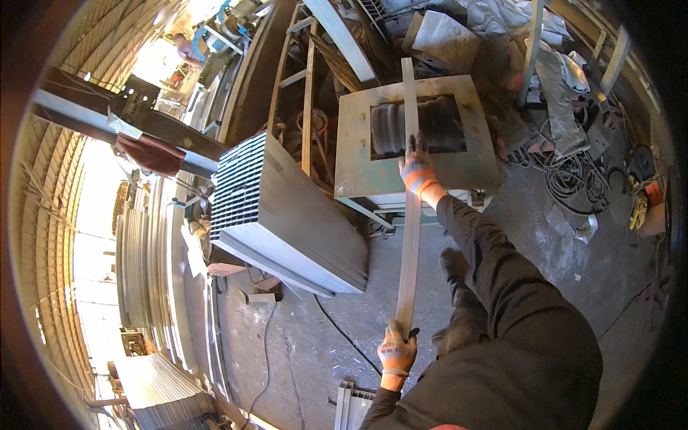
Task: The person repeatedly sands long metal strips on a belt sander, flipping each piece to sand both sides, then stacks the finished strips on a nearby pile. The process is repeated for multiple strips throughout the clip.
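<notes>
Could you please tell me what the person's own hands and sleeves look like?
The left hand and right hand wear orange and greyish work gloves; dark markings show on the left one's back. The sleeves are long and dark, the right visibly creased.

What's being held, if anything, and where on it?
A long, straight metal bar. The left grip holds its near end; the right grip lies over it farther along, though whether it clasps or only rests there can't be told.
</notes>
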Motion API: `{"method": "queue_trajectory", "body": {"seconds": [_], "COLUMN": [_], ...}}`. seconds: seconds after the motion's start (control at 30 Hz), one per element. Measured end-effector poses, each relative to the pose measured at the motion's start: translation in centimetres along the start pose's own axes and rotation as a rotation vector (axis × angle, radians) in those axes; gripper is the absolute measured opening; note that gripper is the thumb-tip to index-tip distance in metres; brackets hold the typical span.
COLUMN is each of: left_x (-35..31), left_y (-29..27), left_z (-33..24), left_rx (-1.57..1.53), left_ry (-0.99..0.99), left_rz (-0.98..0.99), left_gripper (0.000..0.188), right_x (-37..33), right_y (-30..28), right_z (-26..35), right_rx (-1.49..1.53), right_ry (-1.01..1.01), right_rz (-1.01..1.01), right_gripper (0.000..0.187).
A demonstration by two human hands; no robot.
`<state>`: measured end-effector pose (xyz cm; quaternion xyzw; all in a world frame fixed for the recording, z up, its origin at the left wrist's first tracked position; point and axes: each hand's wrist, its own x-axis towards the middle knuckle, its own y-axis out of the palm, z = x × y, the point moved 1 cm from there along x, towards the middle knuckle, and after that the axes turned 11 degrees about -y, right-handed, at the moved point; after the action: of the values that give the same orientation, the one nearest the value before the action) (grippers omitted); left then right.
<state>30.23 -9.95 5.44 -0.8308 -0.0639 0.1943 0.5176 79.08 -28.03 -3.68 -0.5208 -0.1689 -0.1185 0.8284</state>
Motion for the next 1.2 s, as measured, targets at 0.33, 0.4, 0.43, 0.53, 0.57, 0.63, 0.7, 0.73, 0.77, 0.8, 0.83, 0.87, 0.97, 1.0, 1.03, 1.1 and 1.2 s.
{"method": "queue_trajectory", "body": {"seconds": [0.33,0.4,0.43,0.53,0.57,0.63,0.7,0.73,0.77,0.8,0.83,0.87,0.97,1.0,1.03,1.1,1.2], "left_x": [-21.7,-24.0,-26.1,-27.2,-26.6,-23.7,-18.8,-15.6,-13.1,-10.6,-7.9,-4.8,6.4,10.0,13.7,20.7,28.2], "left_y": [1.9,2.0,1.3,-0.8,-1.3,-1.5,-1.2,-1.8,-1.7,-1.1,-0.5,-0.4,1.2,2.2,3.5,5.4,7.3], "left_z": [19.0,23.6,25.8,28.5,28.3,26.9,24.1,22.9,20.7,18.0,14.9,12.1,5.0,2.6,0.3,-3.7,-8.5], "left_rx": [0.137,0.051,0.048,-0.115,-0.154,-0.416,-0.801,-0.799,-0.724,-0.66,-0.579,-0.584,-0.365,-0.423,-0.378,-0.167,-0.152], "left_ry": [-0.018,-0.114,-0.354,0.029,0.172,-0.118,-0.344,-0.474,-0.553,-0.612,-0.523,-0.296,-0.266,-0.226,-0.179,0.157,0.326], "left_rz": [0.045,0.221,0.412,0.244,0.172,0.19,0.389,0.688,0.725,0.747,0.623,0.507,0.415,0.397,0.389,0.263,0.195], "left_gripper": [0.06,0.067,0.074,0.079,0.081,0.094,0.101,0.084,0.076,0.068,0.061,0.06,0.047,0.042,0.038,0.032,0.029], "right_x": [-23.7,-29.5,-31.4,-33.0,-32.2,-29.8,-26.0,-23.5,-21.0,-18.2,-14.7,-11.9,0.0,4.0,7.7,14.5,22.8], "right_y": [-9.6,-9.8,-9.6,-8.8,-8.6,-8.3,-7.6,-7.0,-6.5,-5.7,-4.9,-4.0,-0.4,0.8,2.1,3.9,5.7], "right_z": [9.3,11.5,12.1,11.5,10.9,8.7,6.9,5.8,4.5,2.9,1.1,-0.7,-5.2,-6.4,-7.2,-8.5,-9.8], "right_rx": [0.223,0.258,0.295,0.546,0.601,0.768,0.985,1.127,1.135,1.126,0.783,0.816,0.267,0.206,0.023,-0.204,-0.202], "right_ry": [-0.017,0.026,0.056,0.135,0.051,0.087,0.186,0.238,0.222,0.222,0.11,0.145,-0.268,-0.296,-0.295,-0.198,0.025], "right_rz": [-0.045,0.014,0.036,-0.002,-0.157,-0.224,-0.226,-0.212,-0.244,-0.271,-0.212,-0.175,-0.208,-0.061,0.042,0.262,0.425], "right_gripper": [0.087,0.09,0.091,0.094,0.092,0.084,0.079,0.077,0.075,0.074,0.07,0.065,0.062,0.063,0.068,0.082,0.093]}}
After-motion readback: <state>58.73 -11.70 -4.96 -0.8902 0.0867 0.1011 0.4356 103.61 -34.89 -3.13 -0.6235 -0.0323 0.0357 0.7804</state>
